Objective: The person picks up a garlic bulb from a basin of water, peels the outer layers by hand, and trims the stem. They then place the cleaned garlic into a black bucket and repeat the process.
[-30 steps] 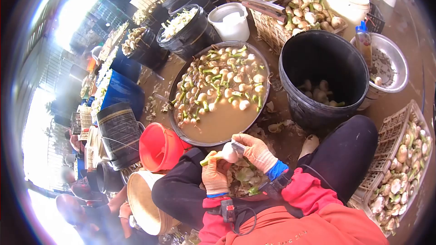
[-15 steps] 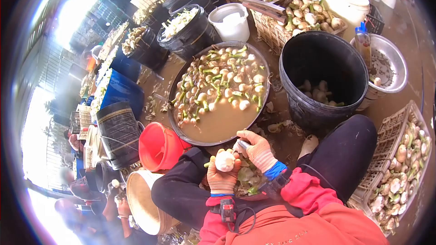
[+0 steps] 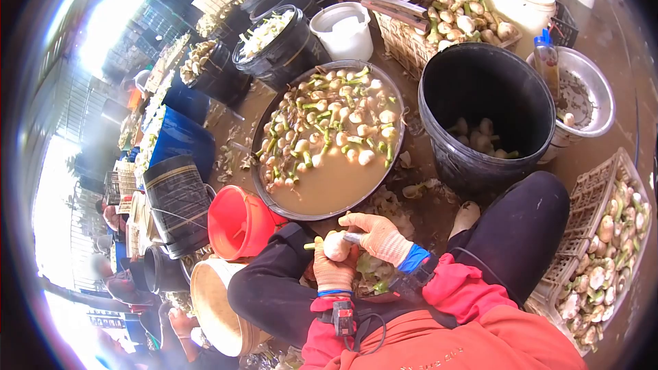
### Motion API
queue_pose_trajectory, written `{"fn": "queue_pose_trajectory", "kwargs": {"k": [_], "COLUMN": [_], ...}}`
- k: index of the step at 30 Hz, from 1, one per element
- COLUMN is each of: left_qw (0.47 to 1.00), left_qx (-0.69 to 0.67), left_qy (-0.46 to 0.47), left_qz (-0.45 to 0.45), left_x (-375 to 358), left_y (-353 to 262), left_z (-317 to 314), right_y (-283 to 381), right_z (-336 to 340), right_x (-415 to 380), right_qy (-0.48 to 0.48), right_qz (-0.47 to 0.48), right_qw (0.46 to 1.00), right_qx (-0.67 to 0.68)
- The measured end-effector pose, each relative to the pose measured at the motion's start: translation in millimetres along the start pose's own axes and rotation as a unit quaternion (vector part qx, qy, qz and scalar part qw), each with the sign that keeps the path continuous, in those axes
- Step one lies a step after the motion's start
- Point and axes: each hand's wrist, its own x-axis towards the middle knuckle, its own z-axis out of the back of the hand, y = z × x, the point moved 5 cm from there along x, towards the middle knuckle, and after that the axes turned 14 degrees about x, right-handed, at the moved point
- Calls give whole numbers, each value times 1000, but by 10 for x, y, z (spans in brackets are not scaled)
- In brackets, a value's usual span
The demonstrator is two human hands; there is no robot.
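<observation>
My left hand (image 3: 334, 273), in an orange glove, is closed around a white garlic bulb (image 3: 336, 247) whose short green stem points left. My right hand (image 3: 381, 237), gloved too, grips a small knife (image 3: 353, 238). Only a short grey metal part of it shows, against the bulb's right side; the rest is hidden in the fingers. Both hands are over my lap, above peelings (image 3: 373, 275). Just beyond them stands a wide basin (image 3: 312, 217) of muddy water, with many garlic bulbs (image 3: 336, 120) floating in it.
A black bucket (image 3: 439, 138) with some bulbs inside stands ahead right. A full crate (image 3: 582, 223) is at my right, a red bucket (image 3: 236, 223) and a cream bucket (image 3: 209, 308) at my left. Co-workers (image 3: 181, 322) sit further left. More filled crates and tubs stand behind the basin.
My right hand has moved left, bringing the knife against the bulb. The bulb has turned in my left hand, so its stem now shows further out to the left.
</observation>
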Motion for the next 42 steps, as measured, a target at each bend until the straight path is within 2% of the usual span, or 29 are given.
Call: {"fn": "queue_pose_trajectory", "kwargs": {"k": [1, 3, 4, 6, 7, 8, 10, 12, 13, 14, 15, 16, 17, 20, 22, 24, 26, 28, 30, 32, 34, 35, 37, 38, 40, 41, 42], "left_qw": [1000, 998, 997, 989, 981, 971, 970, 974, 978, 985, 987, 988, 984, 955, 929, 882, 834, 829, 883, 910, 860, 859, 801, 801, 677, 695, 696], "left_qx": [22, 47, 52, 7, -12, -32, -21, -5, 10, 32, 58, 84, 101, 131, 150, 168, 190, 219, 308, 390, 509, 511, 597, 597, 735, 704, 703], "left_qy": [-2, 24, 52, 149, 191, 233, 240, 221, 202, 160, 138, 116, 129, 248, 331, 435, 512, 509, 353, 142, 29, 27, 28, 25, 31, 67, 67], "left_qz": [-1, -16, -30, 9, 28, 45, 42, 53, 51, 58, 56, 52, 70, 95, 73, 62, 81, 79, 40, 16, -26, -26, 29, 30, -13, -130, -128], "left_x": [24, -35, -82, -210, -231, -251, -283, -238, -188, -137, -57, 29, 119, 158, -76, -259, -289, -99, 418, 1067, 1516, 1719, 1998, 2120, 2291, 2589, 2707], "left_y": [4, 5, -3, -18, -25, -32, -48, -19, 1, 18, 55, 92, 138, 256, 333, 392, 417, 365, 244, 85, -101, -125, -111, -97, -14, 94, 157], "left_z": [39, -90, -178, -390, -425, -467, -509, -530, -523, -536, -570, -610, -724, -1462, -2099, -2527, -2693, -2601, -2207, -1580, -1072, -988, -867, -901, -1178, -1051, -1013], "right_y": [-63, 45, -8, -164, -258, -343, -479, -549, -584, -663, -774, -885, -966, -1230, -1360, -1488, -1623, -1432, -895, -761, -945, -984, -1050, -1085, -934, -1155, -1150], "right_z": [15, 157, 263, 575, 677, 750, 741, 643, 574, 513, 489, 471, 456, 461, 499, 548, 611, 607, 490, 452, 475, 496, 487, 516, 524, 539, 546], "right_x": [36, 52, 90, 108, 84, 88, 83, 87, 113, 123, 140, 156, 184, 279, 323, 345, 360, 333, 174, 171, 219, 255, 325, 350, 329, 357, 365], "right_qy": [-1, -93, -125, -248, -305, -348, -336, -278, -246, -182, -123, -100, -94, -124, -138, -147, -153, -155, -107, -111, -128, -129, -141, -140, -125, -134, -135], "right_qz": [0, 126, 97, 38, 30, 10, -13, -72, -133, -143, -119, -95, -69, -13, 0, 5, 10, 12, -112, -135, -132, -140, -122, -125, -223, -233, -235], "right_qw": [1000, 979, 920, 892, 860, 850, 878, 931, 944, 961, 985, 987, 985, 977, 973, 971, 970, 970, 981, 982, 982, 981, 982, 982, 967, 962, 962], "right_qx": [0, 129, 358, 376, 407, 395, 341, 224, 175, 151, 19, -84, -129, -175, -185, -190, -189, -186, -114, -79, -43, -43, -10, -9, -13, 48, 47]}}
